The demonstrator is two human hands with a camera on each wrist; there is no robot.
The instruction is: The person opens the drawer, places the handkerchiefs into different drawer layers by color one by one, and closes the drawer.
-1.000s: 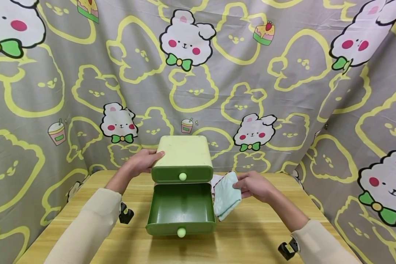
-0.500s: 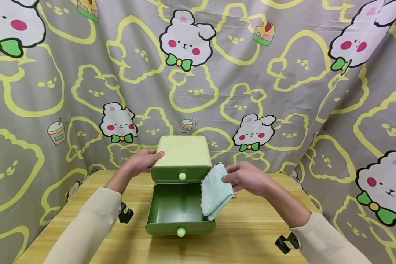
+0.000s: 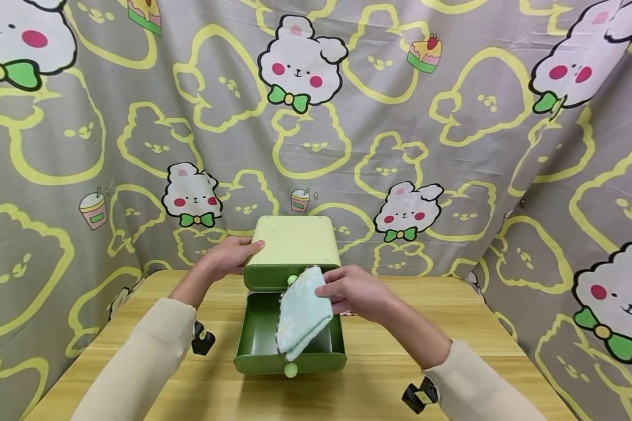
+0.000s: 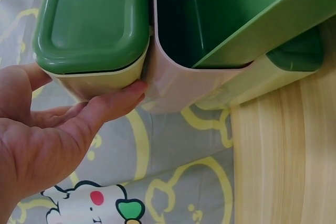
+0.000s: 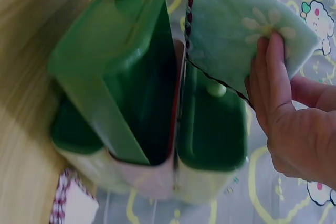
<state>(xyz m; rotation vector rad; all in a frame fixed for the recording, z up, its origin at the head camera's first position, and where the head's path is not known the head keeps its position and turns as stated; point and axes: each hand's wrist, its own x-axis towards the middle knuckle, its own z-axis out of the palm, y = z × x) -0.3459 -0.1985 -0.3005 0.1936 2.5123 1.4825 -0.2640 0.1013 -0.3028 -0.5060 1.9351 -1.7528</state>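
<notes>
My left hand (image 3: pixel 230 257) grips the upper left side of a green and pale-yellow drawer cabinet (image 3: pixel 295 240), thumb on its top. In the left wrist view the fingers (image 4: pixel 113 103) lie along its side. The cabinet's middle drawer (image 3: pixel 258 327) is pulled out and its visible inside holds nothing. My right hand (image 3: pixel 360 292) pinches a folded mint-green cloth (image 3: pixel 302 313) by its right edge, above the open drawer. A white daisy print and a dark stitched edge show on the cloth in the right wrist view. The cloth partly hides the upper drawer's knob (image 3: pixel 292 280).
A red-and-white checked piece with a white part (image 5: pixel 76 203) lies on the table beside the cabinet, mostly hidden in the head view. Wooden table (image 3: pixel 400 351) surrounds the cabinet. A patterned curtain (image 3: pixel 316 146) hangs close behind and at both sides.
My right hand has carried the cloth leftward, from beside the cabinet to over the open drawer. The left hand has stayed on the cabinet, and the drawer has not moved.
</notes>
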